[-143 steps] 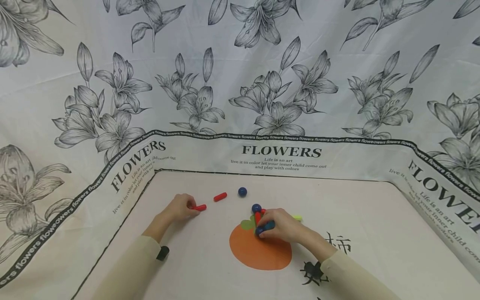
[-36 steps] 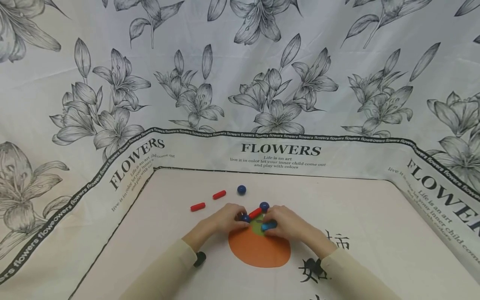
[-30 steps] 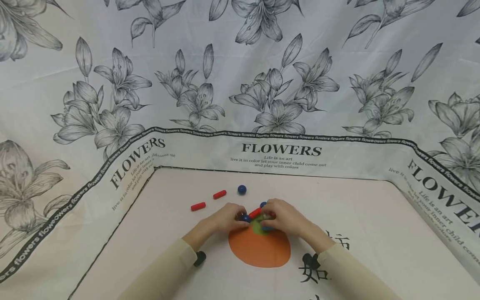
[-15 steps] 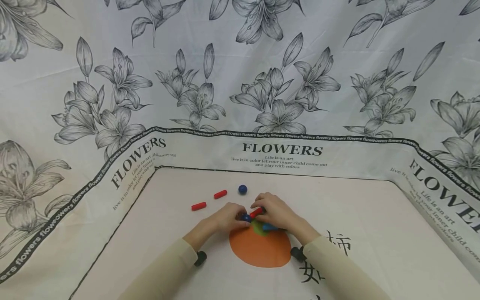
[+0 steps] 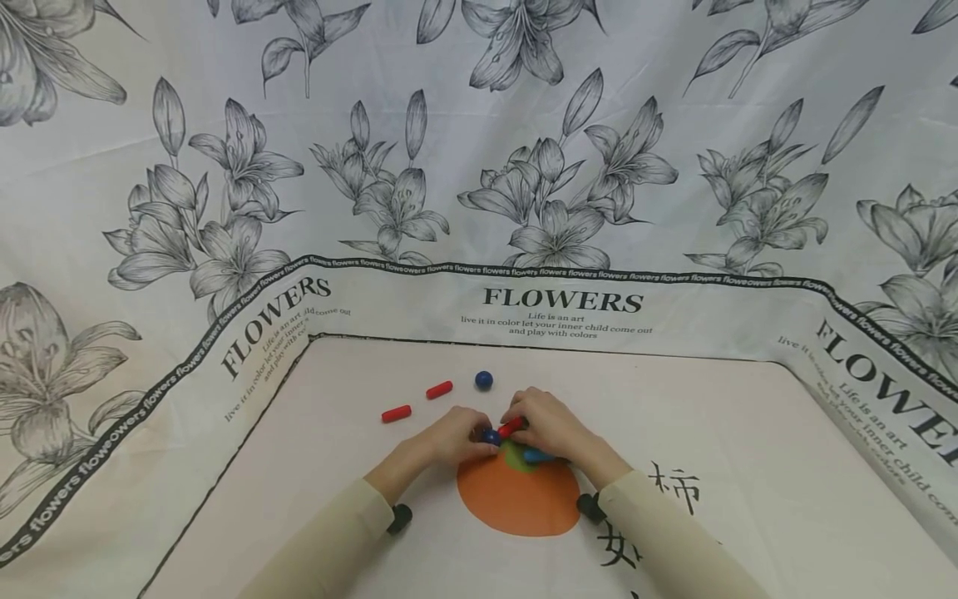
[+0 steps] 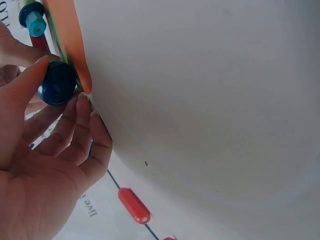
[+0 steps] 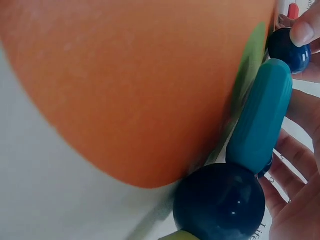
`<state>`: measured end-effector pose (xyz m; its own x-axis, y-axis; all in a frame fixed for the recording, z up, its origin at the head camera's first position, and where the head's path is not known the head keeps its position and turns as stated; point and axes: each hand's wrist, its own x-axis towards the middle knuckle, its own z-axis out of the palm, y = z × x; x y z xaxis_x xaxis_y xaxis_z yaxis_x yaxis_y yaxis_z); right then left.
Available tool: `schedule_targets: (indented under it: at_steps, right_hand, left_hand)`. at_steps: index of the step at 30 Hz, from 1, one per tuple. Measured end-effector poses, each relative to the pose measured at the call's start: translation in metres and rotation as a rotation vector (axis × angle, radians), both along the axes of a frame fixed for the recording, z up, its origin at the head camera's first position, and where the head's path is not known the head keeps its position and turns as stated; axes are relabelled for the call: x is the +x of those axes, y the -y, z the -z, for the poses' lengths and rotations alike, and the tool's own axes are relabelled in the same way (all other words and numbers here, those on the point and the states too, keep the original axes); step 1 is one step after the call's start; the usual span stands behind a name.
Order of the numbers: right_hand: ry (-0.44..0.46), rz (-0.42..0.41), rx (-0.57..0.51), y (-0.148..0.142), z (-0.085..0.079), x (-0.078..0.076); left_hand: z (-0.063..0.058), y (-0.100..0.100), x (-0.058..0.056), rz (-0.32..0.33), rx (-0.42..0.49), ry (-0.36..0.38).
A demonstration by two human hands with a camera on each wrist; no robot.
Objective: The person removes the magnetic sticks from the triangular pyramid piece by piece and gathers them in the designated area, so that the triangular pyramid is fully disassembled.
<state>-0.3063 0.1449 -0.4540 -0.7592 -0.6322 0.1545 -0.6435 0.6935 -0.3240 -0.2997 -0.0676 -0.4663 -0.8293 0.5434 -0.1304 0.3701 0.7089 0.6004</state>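
My left hand pinches a dark blue ball between thumb and fingers, over the top of the printed orange fruit. A short red rod runs from that ball toward my right hand, whose thumb and fingers grip its other end. Below the right palm a light blue rod slants, meeting a large dark blue ball at its near end. A yellow-green piece shows at the bottom edge beside this ball. Part of the joined pieces is hidden by the right hand.
Two loose red rods lie to the left on the white printed cloth. One more dark blue ball sits behind the hands. Upright flower-printed fabric encloses the back and sides.
My left hand has left a red rod on the cloth and moved right to the blue ball. My right hand has released the light blue rod and shifted up and back to the joined red rod.
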Motion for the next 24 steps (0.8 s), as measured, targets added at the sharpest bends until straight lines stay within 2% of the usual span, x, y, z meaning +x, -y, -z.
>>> schedule_targets:
  at_steps: [15, 24]
  right_hand:
    - [-0.059, 0.0, -0.001, 0.0035, 0.0028, 0.0008]
    - [-0.077, 0.024, 0.0, 0.0046, 0.0025, 0.0018]
  left_hand:
    - [-0.0021, 0.0008, 0.0046, -0.008, 0.02, 0.014]
    - [0.0007, 0.0025, 0.0015, 0.011, 0.042, 0.034]
